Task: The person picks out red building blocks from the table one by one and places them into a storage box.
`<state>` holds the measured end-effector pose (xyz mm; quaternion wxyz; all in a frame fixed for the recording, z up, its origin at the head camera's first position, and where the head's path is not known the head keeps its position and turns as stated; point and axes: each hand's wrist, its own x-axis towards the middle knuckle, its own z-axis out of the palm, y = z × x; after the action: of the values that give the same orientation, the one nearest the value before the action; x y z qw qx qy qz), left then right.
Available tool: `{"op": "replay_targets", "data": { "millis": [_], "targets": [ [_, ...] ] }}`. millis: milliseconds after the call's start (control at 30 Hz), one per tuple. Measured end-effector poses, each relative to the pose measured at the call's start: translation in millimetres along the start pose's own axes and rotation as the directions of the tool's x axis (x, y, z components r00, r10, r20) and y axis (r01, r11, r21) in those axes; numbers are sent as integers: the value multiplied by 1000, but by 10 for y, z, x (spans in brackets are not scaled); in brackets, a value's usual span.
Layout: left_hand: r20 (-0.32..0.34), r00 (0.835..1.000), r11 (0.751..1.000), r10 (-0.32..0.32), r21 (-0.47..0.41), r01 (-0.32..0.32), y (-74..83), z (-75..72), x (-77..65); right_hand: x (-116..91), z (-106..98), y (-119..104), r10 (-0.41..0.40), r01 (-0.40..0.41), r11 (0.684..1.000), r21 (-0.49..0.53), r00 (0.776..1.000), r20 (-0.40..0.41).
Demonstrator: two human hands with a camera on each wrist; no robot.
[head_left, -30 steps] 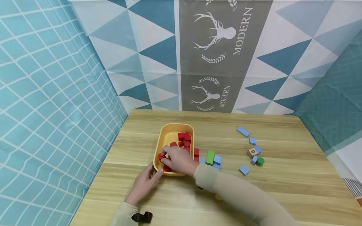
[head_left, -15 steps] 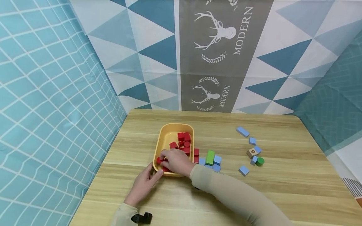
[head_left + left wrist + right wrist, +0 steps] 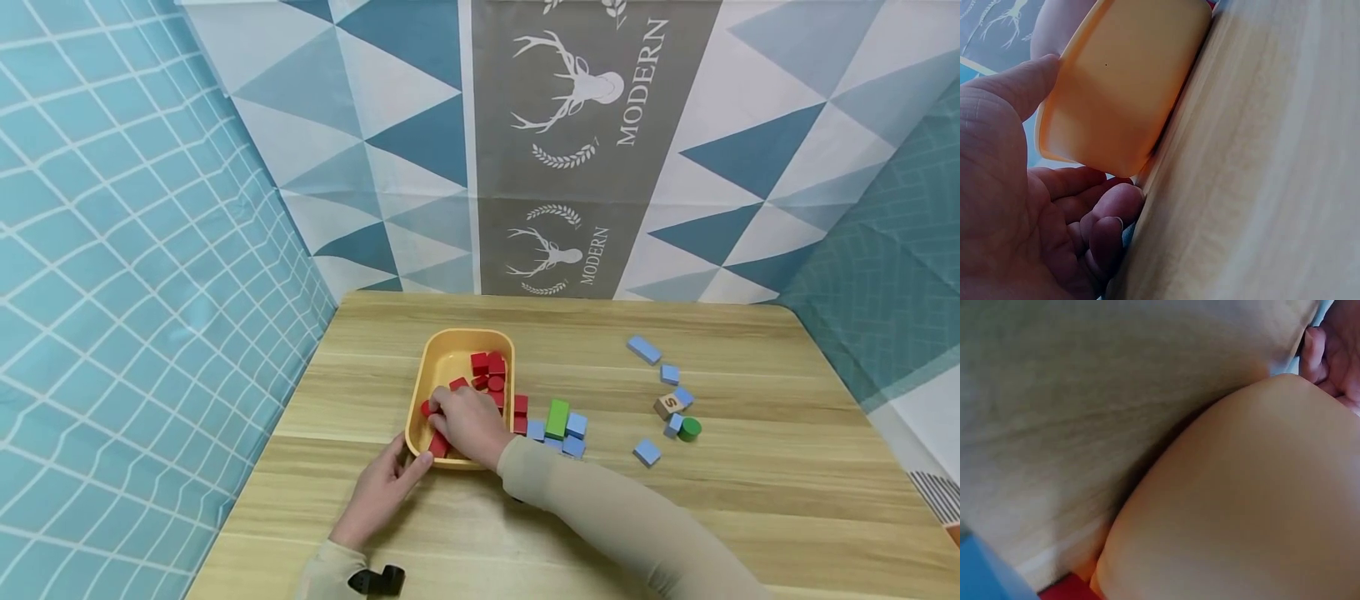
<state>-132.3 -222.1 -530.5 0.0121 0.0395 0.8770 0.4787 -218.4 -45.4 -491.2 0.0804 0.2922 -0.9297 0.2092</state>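
Observation:
A yellow plastic tray (image 3: 440,373) stands on the table with several red toy blocks in it, cubes and round pieces among them. My left hand (image 3: 382,487) holds its near left corner, thumb at the rim and fingers round the outside wall; the left wrist view shows these fingers (image 3: 1116,203) curled under the corner. Inside the tray, my right hand (image 3: 468,423) pinches a small red round block (image 3: 426,408), mostly covered by the fingertips. A red block (image 3: 438,445) lies below that hand near the front wall. The right wrist view shows only the tray's outer wall (image 3: 1229,506), not the right hand.
Red blocks (image 3: 521,405) stand against the tray's right side. Beside them are a green block (image 3: 557,418) and several blue blocks (image 3: 576,424). Farther right lie more blue blocks (image 3: 647,452), a wooden letter cube (image 3: 667,405) and a green cylinder (image 3: 689,429).
My right hand has dipped toward the tray's near left, then shifted slightly up and back with a red round block at its fingertips. The left hand and tray have stayed put.

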Motion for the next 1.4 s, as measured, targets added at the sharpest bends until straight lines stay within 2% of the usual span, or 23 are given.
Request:
{"op": "replay_targets", "data": {
  "millis": [133, 267, 567, 800, 1067, 1167, 1267, 1333, 1400],
  "targets": [
    [-7, 1000, 1000, -2, -6, 2, -6, 1, 0, 11, 19, 11, 14, -14, 999, -33, 1000, -12],
    [-7, 1000, 1000, -9, 2, 9, -1, 2, 0, 20, 39, 17, 20, -17, 998, -58, 999, 48],
    [-5, 1000, 1000, -7, -8, 7, 7, 3, -11, -19, -11, -14, -87, 96, 991, -90, 992, 93],
    [-3, 1000, 1000, -13, -3, 13, 8, 7, -7, -17, -30, -4, -107, 125, 986, -112, 982, 158],
    [-2, 1000, 1000, -28, -9, 28, 3, -2, -13, -29, -117, 13, -130, 144, 988, -56, 971, 202],
    [-1, 1000, 1000, -22, -11, 22, -3, -3, -16, -30, -217, 65, -159, 168, 985, -50, 977, 143],
    [-3, 1000, 1000, -7, -11, 7, -4, 2, -15, -17, -402, 192, -156, 156, 987, -31, 988, 19],
    [-6, 1000, 1000, -1, -12, 1, -2, 7, -12, -15, -541, 338, -95, 96, 995, 5, 993, -68],
    [-10, 1000, 1000, -2, -13, 2, 0, 9, -10, -31, -673, 511, 12, -4, 998, 67, 993, -119]
  ]
}}
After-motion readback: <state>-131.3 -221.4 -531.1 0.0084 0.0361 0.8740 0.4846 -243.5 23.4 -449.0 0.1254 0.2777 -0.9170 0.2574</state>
